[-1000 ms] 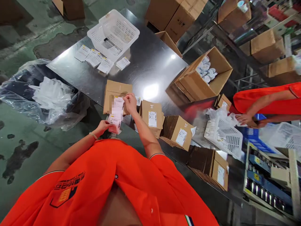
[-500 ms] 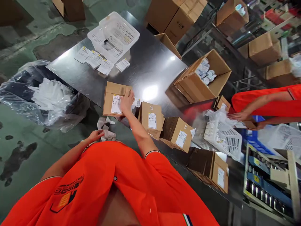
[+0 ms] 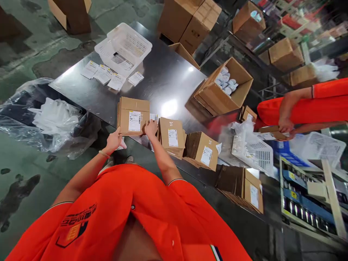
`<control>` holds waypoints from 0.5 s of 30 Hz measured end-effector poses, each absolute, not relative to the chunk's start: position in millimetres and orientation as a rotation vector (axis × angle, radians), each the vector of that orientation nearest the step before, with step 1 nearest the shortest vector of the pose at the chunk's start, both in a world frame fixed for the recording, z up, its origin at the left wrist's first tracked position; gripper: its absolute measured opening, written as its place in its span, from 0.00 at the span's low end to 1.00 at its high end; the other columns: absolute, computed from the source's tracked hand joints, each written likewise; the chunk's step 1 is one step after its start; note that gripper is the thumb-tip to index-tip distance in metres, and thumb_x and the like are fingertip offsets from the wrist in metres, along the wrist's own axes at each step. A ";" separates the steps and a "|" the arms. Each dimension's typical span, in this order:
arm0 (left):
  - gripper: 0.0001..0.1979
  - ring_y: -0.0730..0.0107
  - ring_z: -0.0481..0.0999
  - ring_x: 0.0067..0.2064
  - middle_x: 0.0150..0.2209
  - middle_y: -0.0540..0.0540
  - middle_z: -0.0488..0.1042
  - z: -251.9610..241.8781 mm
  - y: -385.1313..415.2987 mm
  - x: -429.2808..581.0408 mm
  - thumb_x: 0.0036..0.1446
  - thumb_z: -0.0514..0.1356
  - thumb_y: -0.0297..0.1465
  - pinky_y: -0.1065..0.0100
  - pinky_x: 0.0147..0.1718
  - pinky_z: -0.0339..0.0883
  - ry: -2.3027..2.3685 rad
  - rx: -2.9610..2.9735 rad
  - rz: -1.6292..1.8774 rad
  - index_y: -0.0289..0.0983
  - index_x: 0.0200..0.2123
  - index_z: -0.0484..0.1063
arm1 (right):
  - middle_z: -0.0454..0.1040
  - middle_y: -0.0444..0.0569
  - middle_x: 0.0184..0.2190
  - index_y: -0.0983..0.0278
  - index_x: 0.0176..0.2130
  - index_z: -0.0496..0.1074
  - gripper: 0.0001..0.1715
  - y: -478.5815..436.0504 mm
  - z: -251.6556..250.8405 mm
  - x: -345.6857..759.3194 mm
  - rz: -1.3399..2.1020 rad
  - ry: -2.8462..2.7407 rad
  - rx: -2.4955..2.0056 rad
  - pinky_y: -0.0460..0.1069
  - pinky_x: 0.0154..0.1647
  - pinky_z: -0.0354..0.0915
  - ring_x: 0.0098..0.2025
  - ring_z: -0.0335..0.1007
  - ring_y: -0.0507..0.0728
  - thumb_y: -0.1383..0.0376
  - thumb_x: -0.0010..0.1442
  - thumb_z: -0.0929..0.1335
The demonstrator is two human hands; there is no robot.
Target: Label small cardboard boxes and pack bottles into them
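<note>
A stack of flattened cardboard cartons (image 3: 125,105) lies at the front edge of the metal table, its top carton bearing a white printed label (image 3: 135,121). My left hand (image 3: 113,140) is closed on the near left corner of this stack, thumb and fingers at its edge. On the opposite side, my right hand (image 3: 151,128) has its fingers curled against the near right corner. Just past that hand, a white label slip (image 3: 153,117) lies partly behind a second carton stack (image 3: 172,134). Undersides of the fingers are hidden.
Two further carton stacks (image 3: 206,154) continue along the table edge. White basket (image 3: 122,40) and label piles (image 3: 116,82) lie at the back. A plastic-lined bin (image 3: 89,141) stands left. An open box of white items (image 3: 206,96) and a co-worker's hands (image 3: 286,125) are right.
My left hand has come up from beside my body to the stack's left corner. My right hand has slid off the top carton's label to its near right corner.
</note>
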State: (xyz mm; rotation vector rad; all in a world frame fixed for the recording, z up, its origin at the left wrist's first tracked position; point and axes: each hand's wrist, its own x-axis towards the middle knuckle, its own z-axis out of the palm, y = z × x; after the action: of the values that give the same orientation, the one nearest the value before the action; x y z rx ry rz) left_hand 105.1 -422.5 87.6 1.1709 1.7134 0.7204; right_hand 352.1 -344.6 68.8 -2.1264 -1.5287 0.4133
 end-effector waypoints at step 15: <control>0.22 0.56 0.82 0.42 0.37 0.45 0.83 98.5 -451.7 87.1 0.45 0.75 0.39 0.64 0.45 0.74 1.205 1.093 0.803 0.38 0.43 0.83 | 0.82 0.63 0.44 0.67 0.44 0.79 0.20 -409.3 150.1 508.3 0.330 -0.961 -2.354 0.59 0.54 0.72 0.49 0.77 0.66 0.64 0.72 0.60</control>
State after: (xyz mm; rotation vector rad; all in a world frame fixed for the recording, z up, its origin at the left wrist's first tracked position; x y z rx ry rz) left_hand 87.1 -451.7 98.5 1.0935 1.2047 0.8029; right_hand 508.3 -409.3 150.1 -2.3545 -0.9611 0.3298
